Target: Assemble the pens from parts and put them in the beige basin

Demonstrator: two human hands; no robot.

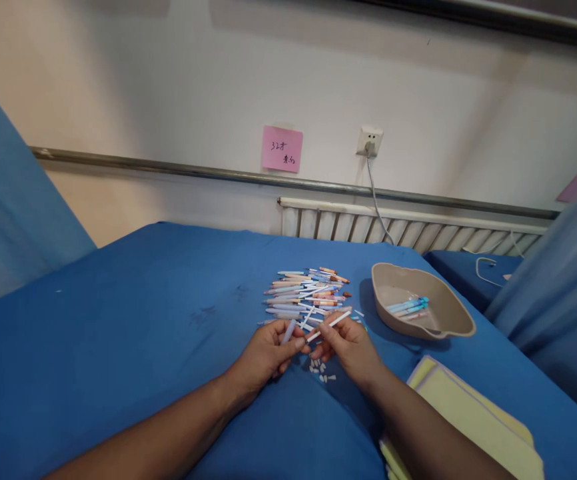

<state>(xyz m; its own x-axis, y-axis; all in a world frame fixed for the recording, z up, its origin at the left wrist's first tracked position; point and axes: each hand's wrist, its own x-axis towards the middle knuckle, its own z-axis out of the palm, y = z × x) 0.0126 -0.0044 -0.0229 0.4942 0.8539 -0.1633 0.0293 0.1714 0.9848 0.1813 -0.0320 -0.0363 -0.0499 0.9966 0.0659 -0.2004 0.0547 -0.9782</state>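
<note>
Your left hand [264, 350] pinches a pale lavender barrel [288, 331] while your right hand [353, 347] grips a slim white stick [338, 320] near the pen pile [284, 309].

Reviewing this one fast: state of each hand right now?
Left hand: closed, holding a pale purple tube between thumb and fingers.
Right hand: closed, holding a slim white stick between thumb and fingers.

Many pens [288, 309], one basin [438, 287], one socket [370, 141]
</note>
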